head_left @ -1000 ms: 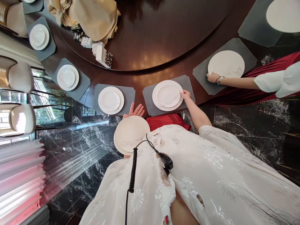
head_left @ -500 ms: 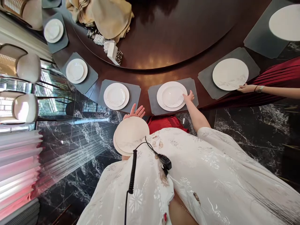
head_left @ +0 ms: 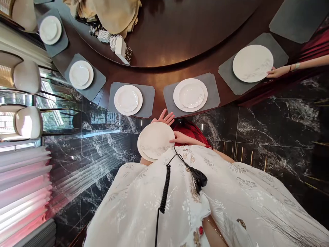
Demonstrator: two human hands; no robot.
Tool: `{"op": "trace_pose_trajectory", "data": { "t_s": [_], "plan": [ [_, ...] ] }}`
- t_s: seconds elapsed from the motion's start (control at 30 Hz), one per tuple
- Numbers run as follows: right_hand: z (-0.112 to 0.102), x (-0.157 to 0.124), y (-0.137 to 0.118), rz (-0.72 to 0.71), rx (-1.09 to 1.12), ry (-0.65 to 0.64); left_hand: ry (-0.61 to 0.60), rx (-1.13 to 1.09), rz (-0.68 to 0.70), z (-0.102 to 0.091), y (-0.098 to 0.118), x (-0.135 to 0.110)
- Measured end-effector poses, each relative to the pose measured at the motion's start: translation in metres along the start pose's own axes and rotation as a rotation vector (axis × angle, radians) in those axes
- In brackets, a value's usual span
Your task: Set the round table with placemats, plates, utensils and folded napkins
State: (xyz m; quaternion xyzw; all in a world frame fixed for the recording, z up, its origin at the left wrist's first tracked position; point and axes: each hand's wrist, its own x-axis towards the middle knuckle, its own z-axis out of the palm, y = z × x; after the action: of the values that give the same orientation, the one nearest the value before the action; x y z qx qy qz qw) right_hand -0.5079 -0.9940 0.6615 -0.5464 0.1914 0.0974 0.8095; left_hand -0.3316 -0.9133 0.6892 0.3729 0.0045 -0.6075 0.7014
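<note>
A small stack of white plates rests on my left hand, in front of my white dress. The fingers of that hand stretch out past the far rim, while its palm is hidden beneath. My right hand pinches the right rim of the top plate. Just beyond, a smaller plate lies on a larger white plate, both on a grey placemat. Left of it, another small plate sits on a larger plate.
A co-worker's hand touches a large plate at the right. Tan cloths and a white box with a patterned end are on the turntable. Chairs stand at the left.
My right hand has left the small plate on the table and come back to the held stack. The stack has shifted right in view. At far right, a large plate has gone out of view.
</note>
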Motion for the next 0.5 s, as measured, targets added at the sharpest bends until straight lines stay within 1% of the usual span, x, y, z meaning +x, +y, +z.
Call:
{"op": "trace_pose_trajectory", "data": {
  "t_s": [0.03,0.1,0.2,0.27,0.37,0.43,0.5],
  "plan": [
    [0.003,-0.005,0.000,0.000,0.009,0.015,-0.026,-0.011,-0.023,0.007,-0.001,0.003],
    [0.001,-0.010,-0.002,-0.003,0.025,0.037,-0.067,-0.036,-0.052,0.019,0.001,0.008],
    [-0.011,-0.014,-0.006,-0.009,0.070,0.090,-0.065,-0.065,-0.100,0.033,0.007,0.013],
    [-0.020,-0.018,-0.009,-0.011,0.139,0.159,-0.068,-0.069,-0.115,0.040,0.010,0.018],
    [-0.030,-0.027,-0.008,-0.030,0.246,0.250,-0.155,-0.052,-0.112,0.056,0.008,0.025],
    [-0.036,-0.034,-0.003,-0.042,0.262,0.265,-0.214,-0.012,-0.138,0.070,0.005,0.030],
    [-0.041,-0.040,0.004,-0.041,0.242,0.271,-0.252,0.088,-0.185,0.086,0.002,0.034]
  ]
}}
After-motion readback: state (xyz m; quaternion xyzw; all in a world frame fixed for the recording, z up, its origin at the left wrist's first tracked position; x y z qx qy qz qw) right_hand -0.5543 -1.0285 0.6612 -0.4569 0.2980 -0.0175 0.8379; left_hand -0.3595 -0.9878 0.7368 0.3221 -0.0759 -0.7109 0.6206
